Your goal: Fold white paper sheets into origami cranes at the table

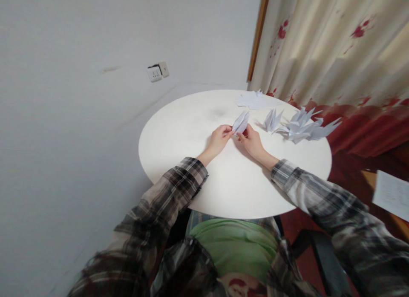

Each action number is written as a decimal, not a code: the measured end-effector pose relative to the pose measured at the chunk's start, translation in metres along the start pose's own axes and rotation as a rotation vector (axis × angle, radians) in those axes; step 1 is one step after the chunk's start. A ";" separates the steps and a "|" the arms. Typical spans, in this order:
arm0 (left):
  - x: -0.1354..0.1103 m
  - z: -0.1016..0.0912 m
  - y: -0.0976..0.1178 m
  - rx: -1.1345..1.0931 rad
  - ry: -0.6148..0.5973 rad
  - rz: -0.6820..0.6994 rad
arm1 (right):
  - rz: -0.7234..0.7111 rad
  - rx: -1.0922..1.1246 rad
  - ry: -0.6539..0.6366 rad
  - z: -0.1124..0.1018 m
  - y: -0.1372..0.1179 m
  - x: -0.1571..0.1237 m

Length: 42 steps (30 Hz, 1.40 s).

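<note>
A folded white paper piece (pixel 240 122) is held just above the round white table (pixel 191 131), near its middle. My left hand (pixel 219 140) pinches its lower left edge with closed fingers. My right hand (pixel 252 142) pinches its lower right edge, fingers also closed. Both arms wear plaid sleeves and reach in from the near rim.
A folded paper figure (pixel 272 119) stands to the right of my hands, and a pile of several more (pixel 303 125) lies near the right rim. Flat paper sheets (pixel 254 99) lie at the far edge. A curtain (pixel 335 54) hangs at right; a wall socket (pixel 157 71) is at left.
</note>
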<state>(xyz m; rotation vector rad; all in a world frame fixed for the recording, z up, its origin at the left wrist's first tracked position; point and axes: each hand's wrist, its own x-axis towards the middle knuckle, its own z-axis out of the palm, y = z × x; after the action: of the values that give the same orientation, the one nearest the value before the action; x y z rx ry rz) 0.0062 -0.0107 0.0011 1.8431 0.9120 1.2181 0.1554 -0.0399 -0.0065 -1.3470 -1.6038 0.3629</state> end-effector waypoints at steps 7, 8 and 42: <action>0.000 0.000 -0.003 0.019 -0.036 -0.017 | 0.031 0.052 0.055 -0.002 -0.003 0.001; 0.000 0.000 -0.002 0.018 -0.039 -0.015 | 0.035 0.052 0.062 -0.002 -0.003 0.001; 0.001 -0.001 -0.005 -0.036 0.033 -0.017 | -0.083 -0.075 -0.203 -0.002 -0.007 -0.003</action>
<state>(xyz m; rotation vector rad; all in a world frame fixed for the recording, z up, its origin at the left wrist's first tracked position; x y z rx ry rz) 0.0044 -0.0071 -0.0024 1.7888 0.9165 1.2499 0.1523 -0.0454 -0.0020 -1.3287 -1.8522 0.4031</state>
